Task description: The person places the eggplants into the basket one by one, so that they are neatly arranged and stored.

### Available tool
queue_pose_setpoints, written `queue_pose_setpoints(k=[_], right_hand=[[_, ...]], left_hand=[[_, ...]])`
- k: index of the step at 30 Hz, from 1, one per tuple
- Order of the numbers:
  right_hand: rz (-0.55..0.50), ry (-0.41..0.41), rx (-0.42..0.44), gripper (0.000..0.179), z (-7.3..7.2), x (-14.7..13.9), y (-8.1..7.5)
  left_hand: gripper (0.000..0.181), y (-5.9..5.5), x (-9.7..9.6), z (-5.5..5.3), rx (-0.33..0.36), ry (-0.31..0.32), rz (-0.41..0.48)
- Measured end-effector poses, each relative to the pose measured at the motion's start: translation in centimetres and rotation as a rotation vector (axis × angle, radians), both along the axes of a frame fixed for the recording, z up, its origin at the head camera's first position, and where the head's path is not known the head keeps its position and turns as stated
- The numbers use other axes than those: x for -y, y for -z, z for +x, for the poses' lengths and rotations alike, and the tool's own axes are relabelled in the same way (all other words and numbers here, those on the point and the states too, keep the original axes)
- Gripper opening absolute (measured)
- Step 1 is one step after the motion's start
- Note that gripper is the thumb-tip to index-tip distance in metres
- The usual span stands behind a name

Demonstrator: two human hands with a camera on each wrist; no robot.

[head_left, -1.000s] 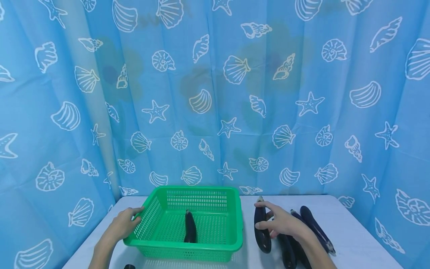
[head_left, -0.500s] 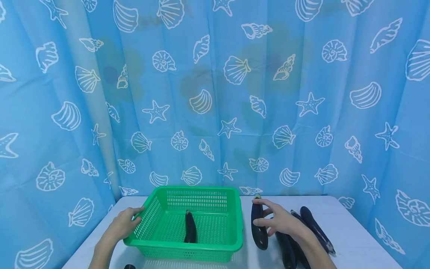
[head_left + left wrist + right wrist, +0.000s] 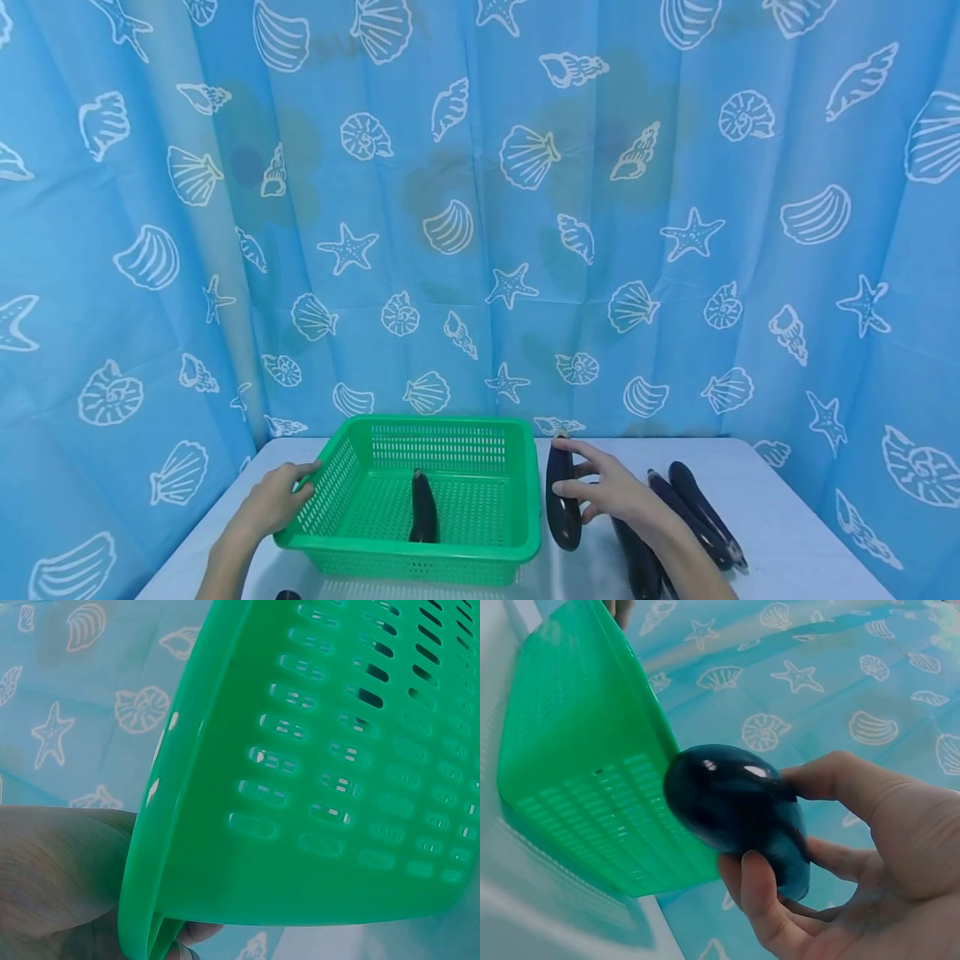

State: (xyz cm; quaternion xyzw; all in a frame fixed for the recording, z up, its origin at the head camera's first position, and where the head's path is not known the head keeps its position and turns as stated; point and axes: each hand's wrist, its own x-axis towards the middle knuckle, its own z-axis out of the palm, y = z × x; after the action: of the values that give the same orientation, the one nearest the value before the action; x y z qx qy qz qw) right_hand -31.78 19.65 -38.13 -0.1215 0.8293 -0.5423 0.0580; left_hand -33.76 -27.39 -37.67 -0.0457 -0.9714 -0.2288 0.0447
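My right hand (image 3: 611, 485) grips a dark purple eggplant (image 3: 562, 498) just right of the green plastic basket (image 3: 420, 548), its stem end pointing away. In the right wrist view the thumb and fingers wrap the glossy eggplant (image 3: 731, 799), whose rounded end overlaps the basket's rim. My left hand (image 3: 276, 500) holds the basket's left rim; the left wrist view has the thumb over the rim (image 3: 184, 757) and fingertips showing beneath it. Inside the basket lies one eggplant (image 3: 423, 508).
Several more eggplants (image 3: 701, 508) lie on the white table (image 3: 780, 533) to the right, some partly behind my right forearm. A small dark end of something (image 3: 288, 595) shows at the bottom edge near my left forearm. A blue shell-patterned curtain (image 3: 480, 250) hangs behind.
The right hand has moved left with its eggplant, from above the other eggplants to close beside the basket's right side. The left hand and the basket have stayed in place.
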Motion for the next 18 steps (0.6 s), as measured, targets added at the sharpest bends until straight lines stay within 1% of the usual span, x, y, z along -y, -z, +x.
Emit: queue_pose_setpoints(k=[5,9,12,18], right_hand=[[-0.028,-0.003,0.001,0.071,0.1,0.7,0.0],[-0.024,0.007,0.015,0.069,0.1,1.1,-0.1],[-0.027,0.01,0.026,0.069,0.1,1.3,-0.1],[-0.034,-0.043,0.035,0.068,-0.2,1.5,-0.4]], left_hand=[[0.042,0.1,0.1,0.0,-0.002,0.002,-0.003],[0.042,0.1,0.1,0.0,-0.003,0.004,-0.004],[0.042,-0.1,0.0,0.1,-0.003,0.01,0.011],[0.043,-0.2,-0.1,0.2,0.012,0.0,0.028]])
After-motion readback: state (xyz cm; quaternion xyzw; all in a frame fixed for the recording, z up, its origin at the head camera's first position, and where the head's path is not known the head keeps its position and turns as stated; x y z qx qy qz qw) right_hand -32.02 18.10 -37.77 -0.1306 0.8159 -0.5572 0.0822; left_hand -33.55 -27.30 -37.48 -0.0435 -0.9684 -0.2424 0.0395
